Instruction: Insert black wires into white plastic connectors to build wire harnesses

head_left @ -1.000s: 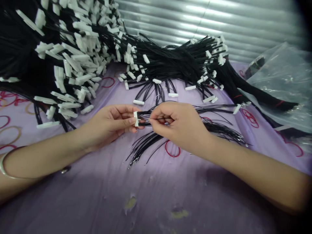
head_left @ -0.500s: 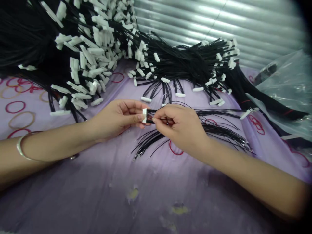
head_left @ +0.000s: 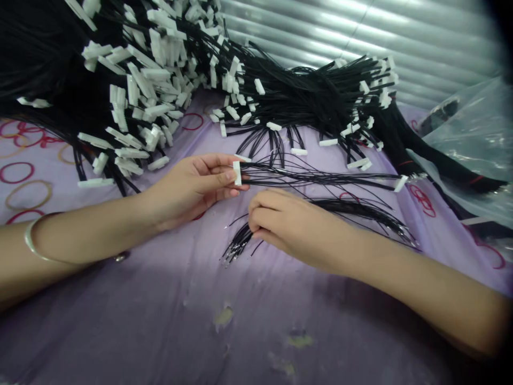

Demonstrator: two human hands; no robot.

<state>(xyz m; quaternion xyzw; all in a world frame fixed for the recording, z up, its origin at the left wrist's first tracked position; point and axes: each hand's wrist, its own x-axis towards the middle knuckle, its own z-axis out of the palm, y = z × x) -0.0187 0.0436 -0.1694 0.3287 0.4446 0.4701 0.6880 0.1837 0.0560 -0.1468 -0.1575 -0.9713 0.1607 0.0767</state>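
Observation:
My left hand [head_left: 196, 184] pinches a small white connector [head_left: 237, 173] between thumb and fingers. Thin black wires [head_left: 320, 178] run from it to the right and end in another white connector [head_left: 400, 183]. My right hand [head_left: 286, 224] rests lower, knuckles up and fingers curled down onto a loose bundle of black wires [head_left: 240, 243] with bare metal tips lying on the purple cloth [head_left: 160, 299]. Whether its fingers grip a wire is hidden.
A large heap of black wire harnesses with white connectors [head_left: 140, 80] fills the back left and centre. A second bundle [head_left: 344, 96] lies at the back right. A clear plastic bag [head_left: 468, 144] sits at the right edge. A ribbed metal shutter [head_left: 360, 32] stands behind.
My right hand has left the connector and dropped down onto the loose wire bundle. My left hand still holds the connector, now slightly higher.

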